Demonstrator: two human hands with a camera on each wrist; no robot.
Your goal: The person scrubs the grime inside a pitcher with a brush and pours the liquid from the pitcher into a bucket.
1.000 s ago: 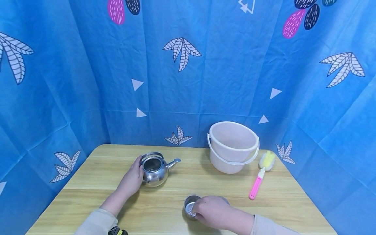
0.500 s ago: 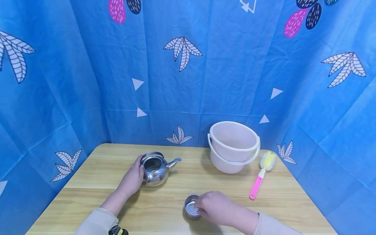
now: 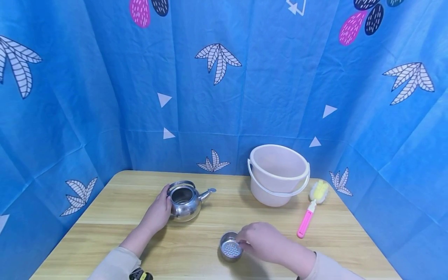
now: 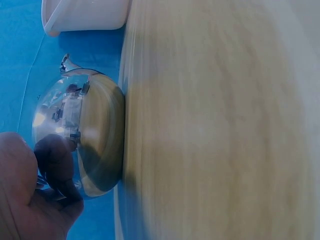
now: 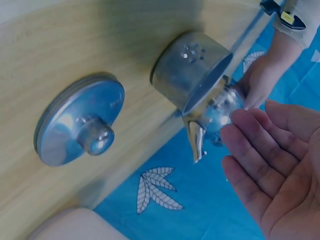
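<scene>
While the kettle (image 3: pixel 185 210) is held on the surface (image 3: pixel 189 252) by the left grip (image 3: pixel 157 212), the strainer cup (image 3: pixel 231 249) is not grasped.
It is set upright just beside the right grip (image 3: pixel 261 243), whose fingers are extended and empty; it could be tipped if its rim were caught, or the nearby lid (image 5: pixel 65 130) knocked by a sideways sweep.

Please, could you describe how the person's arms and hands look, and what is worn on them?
The left hand and right hand wear no gloves. Pale beige sleeves stop short of both hands. A black band with a yellow patch sits at the left cuff.
</scene>
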